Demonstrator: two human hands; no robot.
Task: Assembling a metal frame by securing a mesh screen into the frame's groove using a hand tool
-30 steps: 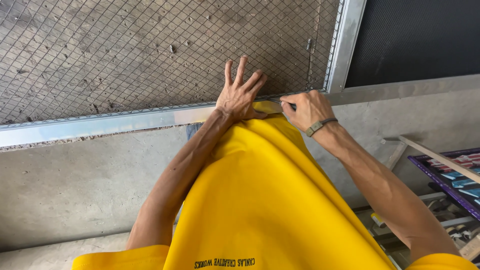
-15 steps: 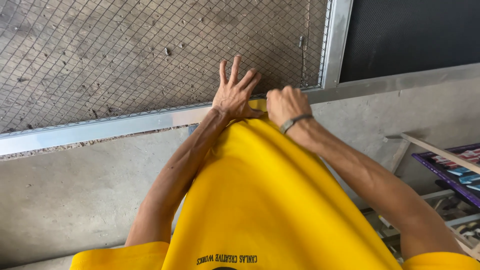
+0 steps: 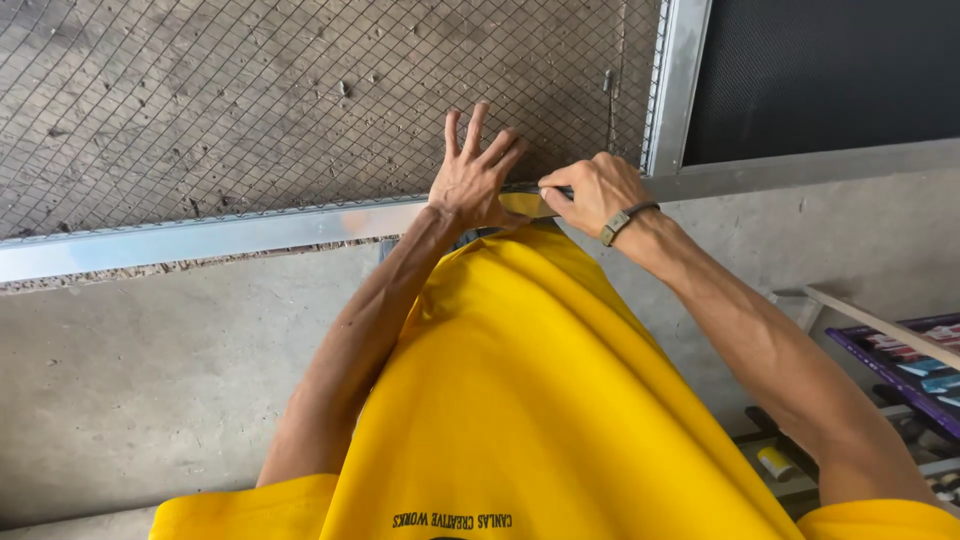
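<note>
A wire mesh screen (image 3: pixel 250 110) sits in an aluminium frame whose bottom rail (image 3: pixel 200 238) runs across the view. My left hand (image 3: pixel 475 175) lies flat on the mesh just above the rail, fingers spread, holding nothing. My right hand (image 3: pixel 590 190), with a wristband, is beside it, its thumb and fingers pinched together at the rail's edge. Whatever is between the fingertips is too small to make out. My yellow shirt (image 3: pixel 530 400) fills the space between my arms and hides the rail below my hands.
The frame's upright rail (image 3: pixel 680 85) stands just right of my hands, with a dark panel (image 3: pixel 830 70) beyond it. Grey concrete (image 3: pixel 150 380) lies below the rail. At the lower right are a shelf (image 3: pixel 900 345) with coloured packets and a small yellow can (image 3: pixel 775 462).
My right hand has slid a little left along the rail, closer to my left hand. The left hand stays spread on the mesh.
</note>
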